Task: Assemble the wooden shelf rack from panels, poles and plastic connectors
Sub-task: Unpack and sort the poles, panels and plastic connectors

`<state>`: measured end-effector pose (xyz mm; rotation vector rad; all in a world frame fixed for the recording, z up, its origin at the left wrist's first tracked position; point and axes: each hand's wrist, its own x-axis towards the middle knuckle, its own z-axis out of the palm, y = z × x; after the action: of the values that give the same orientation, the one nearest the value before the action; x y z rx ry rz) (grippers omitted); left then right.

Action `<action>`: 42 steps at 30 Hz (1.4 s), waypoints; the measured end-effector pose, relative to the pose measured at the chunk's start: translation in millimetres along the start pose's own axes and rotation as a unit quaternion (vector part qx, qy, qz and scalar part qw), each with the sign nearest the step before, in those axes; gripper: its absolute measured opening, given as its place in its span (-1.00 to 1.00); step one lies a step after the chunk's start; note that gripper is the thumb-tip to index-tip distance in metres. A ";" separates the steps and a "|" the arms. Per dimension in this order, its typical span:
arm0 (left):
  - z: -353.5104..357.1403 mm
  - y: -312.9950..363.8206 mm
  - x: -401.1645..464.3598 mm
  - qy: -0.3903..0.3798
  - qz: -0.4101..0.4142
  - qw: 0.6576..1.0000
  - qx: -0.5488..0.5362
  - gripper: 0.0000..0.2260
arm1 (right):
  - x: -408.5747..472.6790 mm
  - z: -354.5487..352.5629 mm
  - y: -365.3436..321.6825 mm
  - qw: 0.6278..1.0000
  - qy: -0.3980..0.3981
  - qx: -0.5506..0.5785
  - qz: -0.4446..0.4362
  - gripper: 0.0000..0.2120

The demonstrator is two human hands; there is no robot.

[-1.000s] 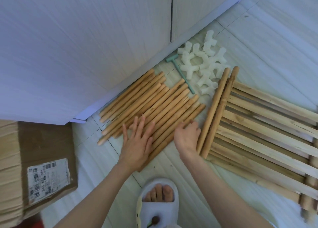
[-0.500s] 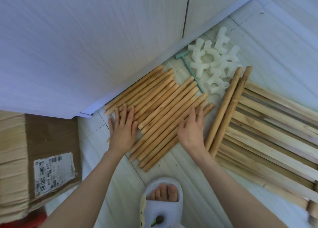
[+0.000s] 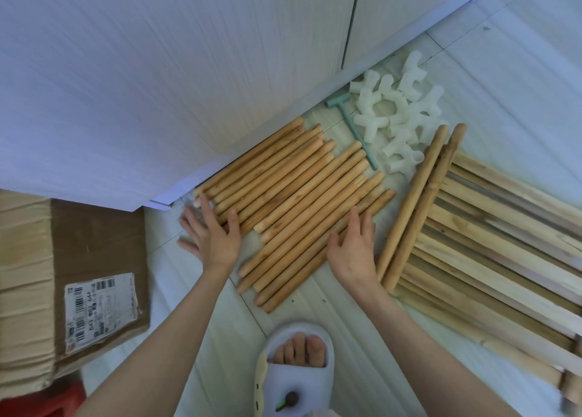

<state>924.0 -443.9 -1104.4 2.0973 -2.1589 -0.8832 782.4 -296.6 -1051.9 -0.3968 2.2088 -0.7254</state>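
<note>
You are looking at a bright, evenly lit scene with a cool bluish cast on the white cabinet (image 3: 157, 70) and floor (image 3: 504, 54). Shadows are soft and faint, with no strong glare. The left hand (image 3: 211, 237) shows motion blur at its fingers. Your wide lens bends straight lines toward the edges, and the corners look soft.

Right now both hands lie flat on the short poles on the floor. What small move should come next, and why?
Probably curl the right hand round one pole at the near edge of the short poles and lift it out. Both it and the left hand are spread flat and hold nothing, the poles lie loose side by side, and the white plastic connectors wait untouched beyond them.
</note>
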 end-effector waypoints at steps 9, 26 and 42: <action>-4.6 12.9 7.0 0.025 0.014 0.985 -0.170 -0.37 | 67.3 -32.7 -37.9 0.978 0.050 -0.135 -0.148 -0.51; -20.9 -8.4 -12.9 0.029 -0.024 0.980 -0.197 -0.76 | 118.5 -35.9 -60.1 0.954 -0.030 -0.263 -0.141 -0.45; -29.2 -27.3 -65.0 -0.231 0.198 0.948 -0.098 -0.83 | 49.8 -56.8 -32.8 0.990 0.084 0.113 0.022 -0.55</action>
<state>967.1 -393.8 -1066.2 1.3895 -2.4340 -1.5705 708.6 -325.5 -1029.3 -0.1764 2.2513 -1.0044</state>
